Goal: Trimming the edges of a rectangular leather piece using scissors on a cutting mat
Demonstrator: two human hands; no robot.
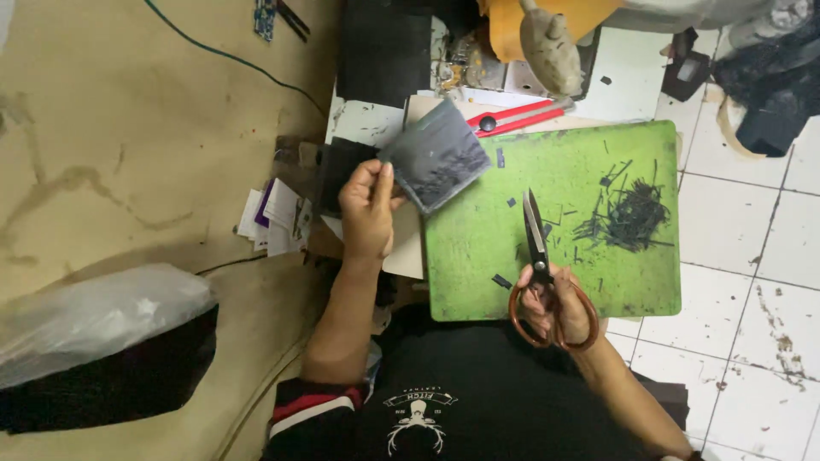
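My left hand pinches a dark grey, roughly square piece of material by its lower left corner and holds it up over the left edge of a green cutting mat. Large scissors with brown handles are in my right hand, fingers through the loops. The blades are nearly closed and point away from me over the mat, apart from the grey piece. A pile of thin black offcuts lies on the mat's right half.
A red utility knife lies beyond the mat. Black sheets and papers sit at left. A plastic-wrapped bundle rests on the tan surface. White floor tiles are at right, with a person's foot beyond the mat.
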